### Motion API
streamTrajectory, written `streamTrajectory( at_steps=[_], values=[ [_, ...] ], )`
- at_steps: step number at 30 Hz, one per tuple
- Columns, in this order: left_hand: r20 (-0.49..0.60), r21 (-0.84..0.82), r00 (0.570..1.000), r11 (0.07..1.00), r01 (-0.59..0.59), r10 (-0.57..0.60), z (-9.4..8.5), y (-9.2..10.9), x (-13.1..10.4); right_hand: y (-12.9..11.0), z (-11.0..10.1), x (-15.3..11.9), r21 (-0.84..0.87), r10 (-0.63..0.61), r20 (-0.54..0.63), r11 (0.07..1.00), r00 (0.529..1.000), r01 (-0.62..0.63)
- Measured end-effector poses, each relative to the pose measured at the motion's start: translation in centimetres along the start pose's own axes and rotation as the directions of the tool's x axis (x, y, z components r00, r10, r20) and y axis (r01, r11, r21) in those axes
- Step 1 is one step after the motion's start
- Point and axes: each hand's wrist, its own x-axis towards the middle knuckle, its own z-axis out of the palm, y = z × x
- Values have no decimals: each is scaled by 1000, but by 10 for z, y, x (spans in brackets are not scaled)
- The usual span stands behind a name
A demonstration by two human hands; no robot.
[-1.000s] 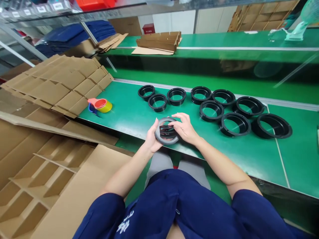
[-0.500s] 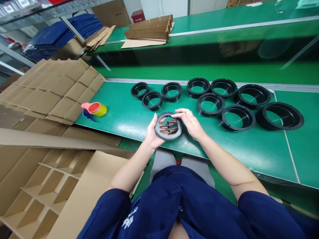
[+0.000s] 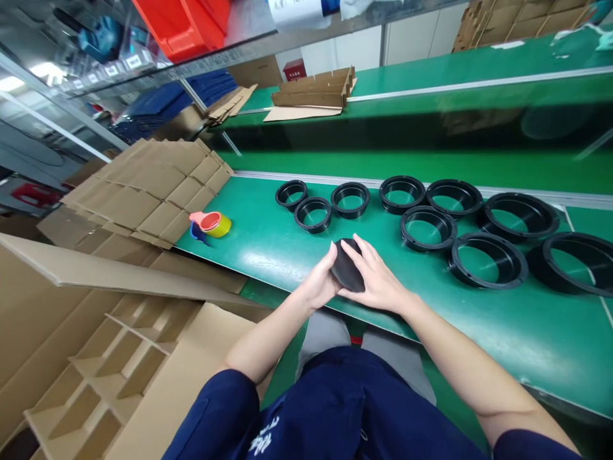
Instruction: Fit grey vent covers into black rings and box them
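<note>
Between both hands is a dark round part (image 3: 348,267), tilted so that its smooth side shows. My left hand (image 3: 322,281) grips its left edge, with the thumb up along the rim. My right hand (image 3: 376,276) wraps its right side, fingers spread over the top and the thumb below. The part is held over the front of the green table (image 3: 268,249). Beyond the hands lie several black rings, among them a small one (image 3: 313,214) and a large one (image 3: 487,260) farther right.
Yellow and red tape rolls (image 3: 218,225) lie at the table's left, beside folded cardboard dividers (image 3: 158,185). An open carton with a divider grid (image 3: 96,364) stands at lower left. A metal shelf with a red bin (image 3: 186,25) hangs above.
The round part has turned from its open barred face to its smooth side. My right hand has closed around it. The view has shifted, so the table things appear lower, with more shelf showing.
</note>
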Motion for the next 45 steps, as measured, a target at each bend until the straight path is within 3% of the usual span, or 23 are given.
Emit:
streamTrajectory(
  at_steps=[1, 3, 4, 6, 7, 8, 10, 12, 14, 19, 22, 27, 33, 36, 38, 42, 45],
  values=[
    [-23, 99, 1000, 995, -11, 14, -2, 1, 2, 0, -1, 0, 30, 31, -11, 999, 999, -31],
    [-188, 310, 970, 946, -92, 156, -11, 13, 11, 1, -3, 0, 73, 89, -42, 994, 995, -85],
    [-292, 401, 916, 905, -145, 276, -19, 23, 19, 2, -3, 0, 82, 110, -57, 991, 992, -105],
    [-454, 515, 739, 823, -240, 498, -39, 50, 38, 5, -4, 1, 76, 145, -86, 987, 986, -138],
    [-503, 531, 667, 805, -264, 550, -49, 64, 48, 7, -4, 1, 70, 163, -97, 985, 982, -157],
    [-536, 532, 626, 803, -269, 566, -60, 76, 56, 9, -4, 2, 64, 181, -101, 982, 978, -175],
    [-573, 523, 603, 814, -253, 555, -76, 91, 68, 13, -3, 1, 57, 205, -92, 978, 974, -200],
    [-562, 499, 642, 833, -240, 522, -82, 89, 69, 14, -3, -1, 38, 202, -63, 979, 977, -200],
    [-515, 468, 704, 848, -247, 489, -79, 70, 59, 14, -5, -3, -7, 170, -44, 985, 984, -171],
    [-386, 325, 833, 904, -278, 395, -49, 1, 8, -1, -15, -1, -249, 36, -110, 967, 993, -62],
    [-342, 229, 876, 934, -273, 340, -35, -21, -14, -16, -19, 13, -416, 9, -79, 909, 997, -41],
    [-352, 106, 906, 972, -212, 236, -33, -24, -23, -32, -13, 35, -545, 45, 136, 838, 990, 37],
    [-302, 36, 935, 983, -182, 184, -40, -17, -39, -24, 1, 34, -588, 112, 216, 808, 970, 38],
    [-307, 52, 936, 985, -163, 171, -48, -17, -49, -28, -7, 36, -600, 135, 281, 798, 950, 64],
    [-332, 74, 929, 986, -149, 165, -55, -18, -52, -37, -19, 41, -589, 94, 275, 803, 957, 91],
    [-377, 103, 910, 984, -143, 171, -64, -19, -53, -52, -23, 53, -600, 24, 65, 800, 998, 20],
    [-386, 128, 903, 980, -150, 188, -63, -18, -50, -48, 0, 56, -581, 113, 174, 814, 978, 10]
  ],
)
